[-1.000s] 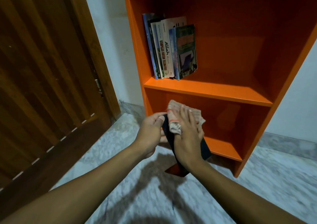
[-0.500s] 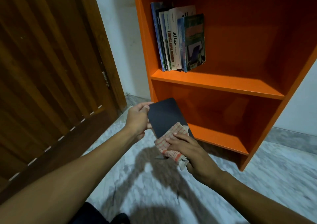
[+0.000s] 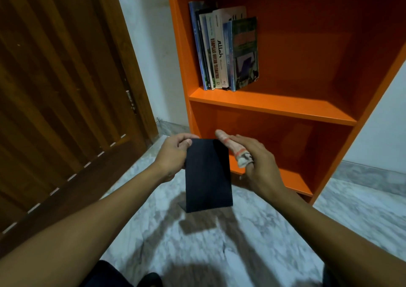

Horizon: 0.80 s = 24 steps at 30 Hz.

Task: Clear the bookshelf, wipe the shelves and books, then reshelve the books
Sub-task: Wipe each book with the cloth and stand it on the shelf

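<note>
Left hand [image 3: 173, 155] pinches the dark book [image 3: 207, 174] at its top left corner only, book held above the floor [image 3: 219, 253], near the shelf. Risk: a one-corner grip lets it pivot or drop if the wipe pushes sideways. Right hand [image 3: 261, 166] grips the cloth [image 3: 232, 149], bunched into a roll at the book's top right edge; it could slip loose. Versus half a second back: cloth has left the cover's lower face and gone up, book turned more upright. Far: five or six books [image 3: 226, 49] stand reshelved at the left of the orange bookshelf [image 3: 274, 106].
</note>
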Each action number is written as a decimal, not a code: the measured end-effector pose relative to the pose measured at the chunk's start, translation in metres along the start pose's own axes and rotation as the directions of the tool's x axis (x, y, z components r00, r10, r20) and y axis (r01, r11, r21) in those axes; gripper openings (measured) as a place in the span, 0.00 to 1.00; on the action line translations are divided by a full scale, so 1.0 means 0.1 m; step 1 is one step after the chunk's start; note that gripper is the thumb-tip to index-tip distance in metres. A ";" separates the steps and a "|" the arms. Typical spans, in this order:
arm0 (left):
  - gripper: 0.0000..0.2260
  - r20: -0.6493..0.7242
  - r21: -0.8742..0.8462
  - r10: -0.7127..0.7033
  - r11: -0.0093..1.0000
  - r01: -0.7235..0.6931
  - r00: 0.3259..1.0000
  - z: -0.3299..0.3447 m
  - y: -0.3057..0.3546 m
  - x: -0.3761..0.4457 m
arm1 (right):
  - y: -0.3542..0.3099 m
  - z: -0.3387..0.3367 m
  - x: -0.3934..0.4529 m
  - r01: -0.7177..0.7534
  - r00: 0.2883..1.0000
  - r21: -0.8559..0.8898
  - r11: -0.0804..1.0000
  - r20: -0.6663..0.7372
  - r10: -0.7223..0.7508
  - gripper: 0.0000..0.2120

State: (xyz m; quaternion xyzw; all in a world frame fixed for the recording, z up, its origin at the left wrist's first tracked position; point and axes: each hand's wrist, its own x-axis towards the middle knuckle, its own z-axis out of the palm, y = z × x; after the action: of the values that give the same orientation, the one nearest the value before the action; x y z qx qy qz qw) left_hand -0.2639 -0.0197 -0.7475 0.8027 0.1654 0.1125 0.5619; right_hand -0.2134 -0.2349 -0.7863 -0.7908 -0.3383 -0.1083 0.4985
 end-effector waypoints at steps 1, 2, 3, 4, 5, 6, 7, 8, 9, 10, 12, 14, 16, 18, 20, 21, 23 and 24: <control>0.13 0.016 -0.017 0.009 1.000 -0.009 1.000 0.05 0.01 0.00 | -0.03 0.03 0.05 0.012 0.999 -0.071 0.997 0.032 -0.010 0.29; 0.13 0.013 -0.052 0.008 0.999 -0.007 1.000 0.08 0.04 0.02 | -0.03 0.06 0.07 0.026 0.997 -0.158 0.987 0.074 -0.015 0.28; 0.13 -0.007 -0.103 -0.007 0.995 0.006 1.000 0.11 0.06 0.04 | 0.00 0.09 0.05 0.047 0.994 -0.232 0.972 0.112 -0.021 0.28; 0.13 -0.038 -0.168 -0.032 0.986 0.025 0.999 0.12 0.09 0.06 | 0.03 0.11 0.01 0.071 0.990 -0.275 0.959 0.137 -0.034 0.28; 0.13 -0.071 -0.233 -0.061 0.971 0.043 0.996 0.11 0.11 0.08 | 0.07 0.13 -0.06 0.089 0.987 -0.284 0.955 0.154 -0.046 0.28; 0.13 -0.104 -0.289 -0.092 0.955 0.058 0.990 0.09 0.13 0.10 | 0.10 0.14 -0.14 0.092 0.984 -0.276 0.957 0.171 -0.046 0.27; 0.13 -0.133 -0.331 -0.120 0.941 0.070 0.984 0.06 0.13 0.12 | 0.14 0.16 -0.20 0.092 0.981 -0.262 0.961 0.188 -0.043 0.27; 0.13 -0.160 -0.358 -0.146 0.930 0.081 0.976 0.03 0.12 0.13 | 0.18 0.17 -0.27 0.094 0.976 -0.252 0.963 0.214 -0.040 0.26; 0.13 -0.183 -0.373 -0.171 0.923 0.093 0.968 -0.01 0.10 0.14 | 0.23 0.19 -0.33 0.108 0.968 -0.250 0.962 0.245 -0.045 0.25; 0.13 -0.203 -0.378 -0.194 0.920 0.105 0.960 -0.04 0.07 0.14 | 0.26 0.20 -0.38 0.124 0.961 -0.243 0.962 0.271 -0.056 0.24; 0.13 -0.241 -0.371 -0.227 0.920 0.126 0.944 -0.11 0.00 0.16 | 0.30 0.20 -0.46 0.128 0.958 -0.176 0.976 0.276 -0.075 0.20; 0.13 -0.280 -0.357 -0.251 0.923 0.142 0.927 -0.18 -0.07 0.20 | 0.30 0.18 -0.52 -0.004 0.966 -0.054 0.999 0.257 0.017 0.15; 0.13 -0.316 -0.363 -0.281 0.918 0.158 0.906 -0.24 -0.13 0.24 | 0.34 0.15 -0.56 -0.222 0.942 0.045 0.974 0.267 0.202 0.11; 0.12 -0.332 -0.421 -0.333 0.890 0.177 0.883 -0.30 -0.16 0.27 | 0.38 0.13 -0.58 -0.394 0.905 0.138 0.909 0.233 0.357 0.09; 0.13 -0.317 -0.518 -0.398 0.833 0.195 0.861 -0.34 -0.18 0.30 | 0.39 0.12 -0.55 -0.507 0.862 0.267 0.819 0.140 0.488 0.11; 0.13 -0.302 -0.562 -0.433 0.800 0.208 0.850 -0.34 -0.18 0.30 | 0.38 0.12 -0.52 -0.548 0.830 0.335 0.766 0.100 0.549 0.11; 0.13 -0.243 -0.649 -0.501 0.720 0.245 0.831 -0.33 -0.17 0.28 | 0.31 0.12 -0.44 -0.598 0.775 0.437 0.672 0.102 0.623 0.14; 0.15 -0.199 -0.688 -0.535 0.673 0.271 0.821 -0.31 -0.17 0.27 | 0.27 0.13 -0.41 -0.604 0.774 0.468 0.645 0.148 0.616 0.14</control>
State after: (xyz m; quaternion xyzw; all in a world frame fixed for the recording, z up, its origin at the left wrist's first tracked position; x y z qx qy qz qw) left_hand -0.2530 0.0228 -0.7528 0.4691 0.4012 0.1868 0.7643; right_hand -0.2292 -0.2488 -0.8323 -0.7032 -0.0623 0.1455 0.6932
